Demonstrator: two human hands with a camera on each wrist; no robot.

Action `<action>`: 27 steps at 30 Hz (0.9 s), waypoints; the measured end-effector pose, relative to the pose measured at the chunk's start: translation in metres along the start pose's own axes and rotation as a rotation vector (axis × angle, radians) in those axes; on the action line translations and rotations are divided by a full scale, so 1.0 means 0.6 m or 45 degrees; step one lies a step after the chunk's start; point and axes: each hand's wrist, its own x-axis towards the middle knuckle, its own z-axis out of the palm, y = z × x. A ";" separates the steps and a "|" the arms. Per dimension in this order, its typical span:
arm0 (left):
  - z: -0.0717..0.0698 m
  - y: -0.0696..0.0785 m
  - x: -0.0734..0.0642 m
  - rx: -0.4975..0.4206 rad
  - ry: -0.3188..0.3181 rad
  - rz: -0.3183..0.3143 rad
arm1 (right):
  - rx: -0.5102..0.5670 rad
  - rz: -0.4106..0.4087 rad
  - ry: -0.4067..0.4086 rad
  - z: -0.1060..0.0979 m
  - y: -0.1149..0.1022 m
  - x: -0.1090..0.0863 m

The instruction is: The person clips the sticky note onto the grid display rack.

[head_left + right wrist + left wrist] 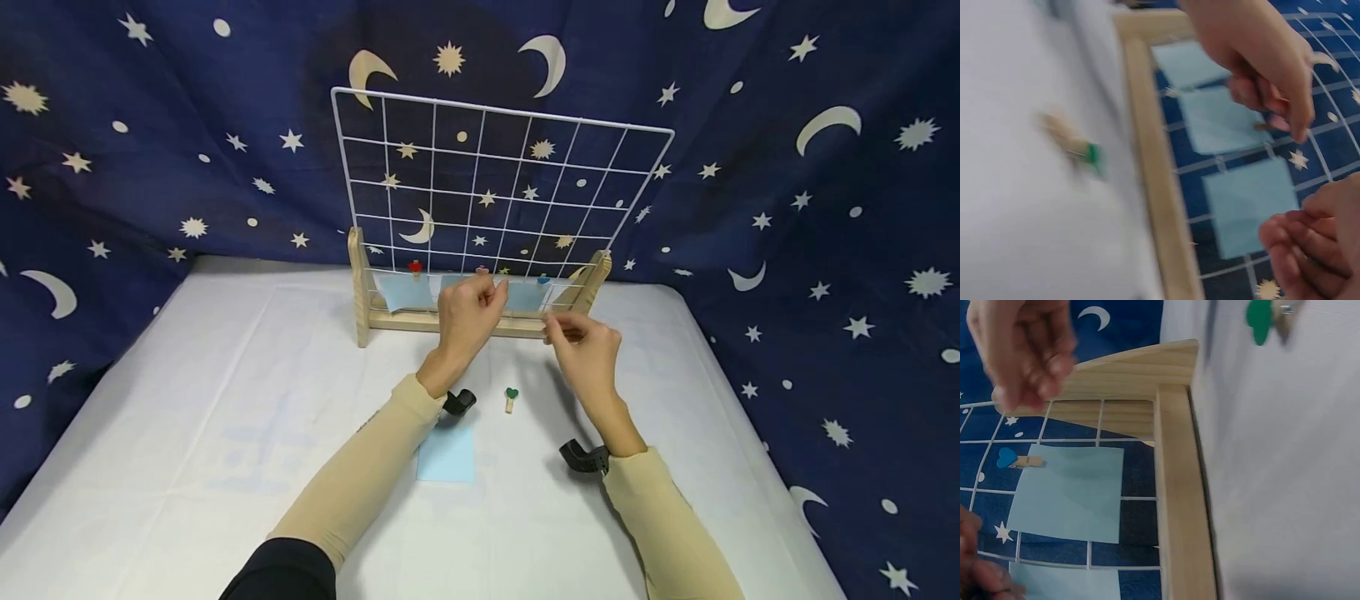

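My left hand (471, 312) is raised in front of the wire grid, fingers loosely curled, with nothing visible in them. Close to it in the right wrist view is a clothespin with a pink head (1279, 123), clipped on the middle blue paper (1222, 122). Off to the right, my right hand (588, 354) hovers with bent, relaxed fingers, holding nothing visible. Nearest to it is another blue paper (1072, 494), fixed to the grid by a blue heart clothespin (1025, 461). A green heart clothespin (511, 400) lies on the table between my forearms.
The white grid (480, 154) leans back in a wooden stand (405, 322). A red clothespin (415, 267) holds the leftmost paper (405, 292). A loose blue paper (446, 457) lies beside my left forearm. Behind is a dark blue curtain (247, 183) with stars and moons.
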 end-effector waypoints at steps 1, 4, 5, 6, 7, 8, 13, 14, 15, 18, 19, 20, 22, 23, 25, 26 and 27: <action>-0.007 -0.002 -0.002 0.004 0.001 -0.010 | -0.006 0.001 -0.049 0.004 -0.001 -0.011; -0.027 -0.012 -0.011 0.039 -0.014 -0.043 | -0.032 0.028 -0.177 0.010 -0.004 -0.039; -0.033 -0.014 -0.013 0.042 -0.023 -0.054 | -0.046 0.038 -0.210 0.010 -0.004 -0.047; -0.038 -0.017 -0.016 0.045 -0.031 -0.065 | -0.054 0.049 -0.238 0.009 -0.005 -0.054; -0.042 -0.020 -0.019 0.052 -0.040 -0.070 | -0.057 0.058 -0.258 0.008 -0.005 -0.060; -0.045 -0.022 -0.022 0.062 -0.049 -0.070 | -0.068 0.068 -0.278 0.006 -0.005 -0.066; -0.053 -0.027 -0.037 0.093 -0.079 -0.044 | -0.103 0.105 -0.336 -0.002 -0.002 -0.092; -0.055 -0.029 -0.039 0.108 -0.088 -0.046 | -0.103 0.114 -0.352 -0.001 -0.002 -0.095; -0.057 -0.031 -0.042 0.118 -0.101 -0.054 | -0.099 0.119 -0.368 -0.001 -0.001 -0.099; -0.065 -0.038 -0.051 0.166 -0.168 -0.111 | -0.088 0.122 -0.424 0.003 0.003 -0.108; -0.069 -0.040 -0.055 0.181 -0.195 -0.133 | -0.084 0.123 -0.437 0.004 0.004 -0.110; -0.074 -0.042 -0.059 0.188 -0.226 -0.157 | -0.081 0.119 -0.446 0.005 0.006 -0.113; -0.081 -0.046 -0.065 0.203 -0.282 -0.197 | -0.064 0.114 -0.451 0.007 0.009 -0.117; -0.085 -0.046 -0.068 0.203 -0.306 -0.210 | -0.051 0.107 -0.448 0.007 0.011 -0.119; -0.091 -0.049 -0.073 0.201 -0.338 -0.233 | -0.015 0.094 -0.458 0.007 0.013 -0.122; -0.094 -0.050 -0.076 0.201 -0.354 -0.241 | 0.001 0.084 -0.463 0.008 0.014 -0.123; -0.097 -0.051 -0.078 0.206 -0.372 -0.244 | 0.018 0.074 -0.471 0.008 0.014 -0.125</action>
